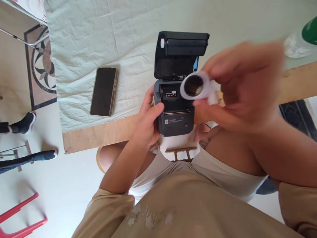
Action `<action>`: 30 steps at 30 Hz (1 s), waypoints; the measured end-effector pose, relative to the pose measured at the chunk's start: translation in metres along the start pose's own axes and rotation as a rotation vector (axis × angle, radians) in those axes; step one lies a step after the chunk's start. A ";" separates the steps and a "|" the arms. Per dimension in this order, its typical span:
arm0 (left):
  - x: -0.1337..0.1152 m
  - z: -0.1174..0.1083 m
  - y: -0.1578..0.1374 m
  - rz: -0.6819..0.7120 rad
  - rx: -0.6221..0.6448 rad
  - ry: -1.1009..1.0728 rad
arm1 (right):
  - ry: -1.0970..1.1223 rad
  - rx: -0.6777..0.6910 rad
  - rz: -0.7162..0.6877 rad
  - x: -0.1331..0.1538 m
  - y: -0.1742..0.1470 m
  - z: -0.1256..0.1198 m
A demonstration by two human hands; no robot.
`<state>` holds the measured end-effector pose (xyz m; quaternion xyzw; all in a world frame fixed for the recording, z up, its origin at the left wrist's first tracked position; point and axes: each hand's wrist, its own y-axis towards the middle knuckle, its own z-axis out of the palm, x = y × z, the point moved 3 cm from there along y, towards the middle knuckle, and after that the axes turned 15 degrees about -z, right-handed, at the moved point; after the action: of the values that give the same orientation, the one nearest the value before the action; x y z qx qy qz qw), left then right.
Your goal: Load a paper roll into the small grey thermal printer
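A dark label printer [177, 127] with its lid [170, 67] swung up is held over the table's front edge. My left hand [148, 120] grips its left side, thumb on the rim of the open compartment. In my right hand [237, 82], blurred by motion, is a small white paper roll [207, 87] with a dark hollow core facing the camera. The roll is pinched between thumb and fingers, just over the right side of the open compartment. Whether it touches the printer I cannot tell. A printed label shows inside the compartment.
A smartphone [104, 92] lies screen up on the pale cloth [79, 39], left of the printer. A clear container with a green part [310, 31] stands at the far right. Another person's feet [23, 124] and a red stool [23, 208] are at the left.
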<state>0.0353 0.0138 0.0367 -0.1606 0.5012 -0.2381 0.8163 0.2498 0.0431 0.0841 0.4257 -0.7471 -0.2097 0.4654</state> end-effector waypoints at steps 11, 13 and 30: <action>0.005 -0.006 -0.008 0.042 0.031 0.023 | -0.367 0.151 -0.175 -0.004 0.009 0.019; 0.002 -0.004 -0.011 0.009 0.031 0.033 | -0.368 0.106 -0.236 0.003 0.010 0.019; 0.003 -0.004 -0.011 0.038 -0.003 0.119 | -0.167 -0.161 -0.118 0.003 0.003 0.000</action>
<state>0.0307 0.0031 0.0379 -0.1378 0.5524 -0.2307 0.7891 0.2478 0.0419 0.0880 0.4113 -0.7377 -0.3306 0.4211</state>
